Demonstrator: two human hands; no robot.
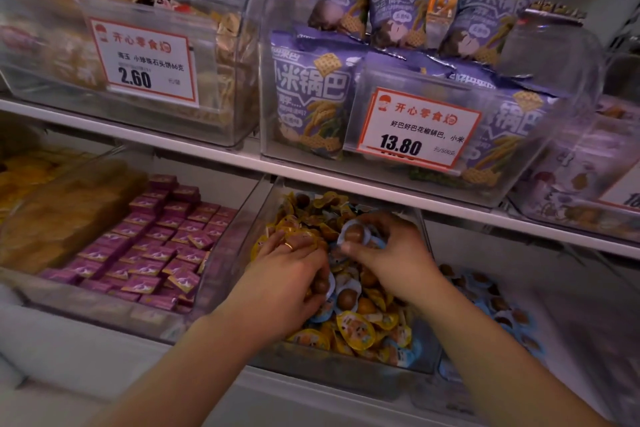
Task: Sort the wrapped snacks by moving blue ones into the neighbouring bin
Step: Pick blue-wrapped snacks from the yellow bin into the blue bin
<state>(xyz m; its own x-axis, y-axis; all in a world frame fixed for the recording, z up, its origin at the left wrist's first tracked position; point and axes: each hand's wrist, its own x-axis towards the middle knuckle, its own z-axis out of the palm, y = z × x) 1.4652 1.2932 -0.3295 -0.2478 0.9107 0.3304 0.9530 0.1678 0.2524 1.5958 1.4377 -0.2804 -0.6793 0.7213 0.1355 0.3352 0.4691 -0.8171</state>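
Head view: right hand (391,253) grip pinches a blue-wrapped snack (355,234) at its fingertips.
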